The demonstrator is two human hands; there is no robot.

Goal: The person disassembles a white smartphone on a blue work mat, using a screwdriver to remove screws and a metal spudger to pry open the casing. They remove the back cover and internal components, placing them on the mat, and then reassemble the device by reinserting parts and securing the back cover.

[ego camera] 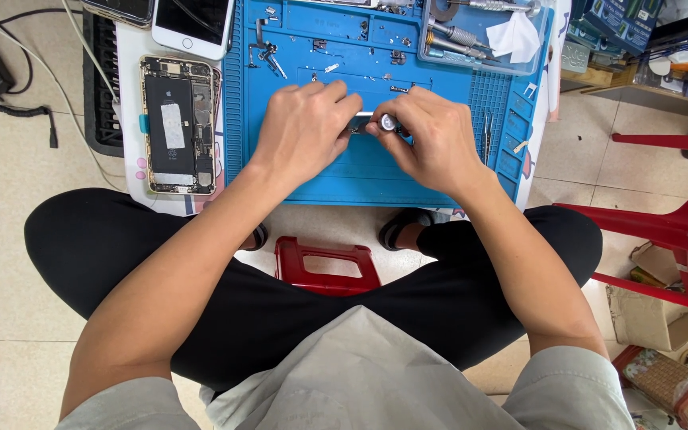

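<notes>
We pinch a small dark part (357,126) at mid blue mat (360,171) with our left hand (300,127); our right hand (431,139), at its three o'clock, clamps a silver-capped screwdriver (389,122) lying across, tip toward nine

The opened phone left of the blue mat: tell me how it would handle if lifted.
The opened phone looks like a flat metal shell, so probably stiff. Its bare battery and boards suggest fragile insides; grip the edges. It lies flat on the white surface, unlikely to roll or tip.
</notes>
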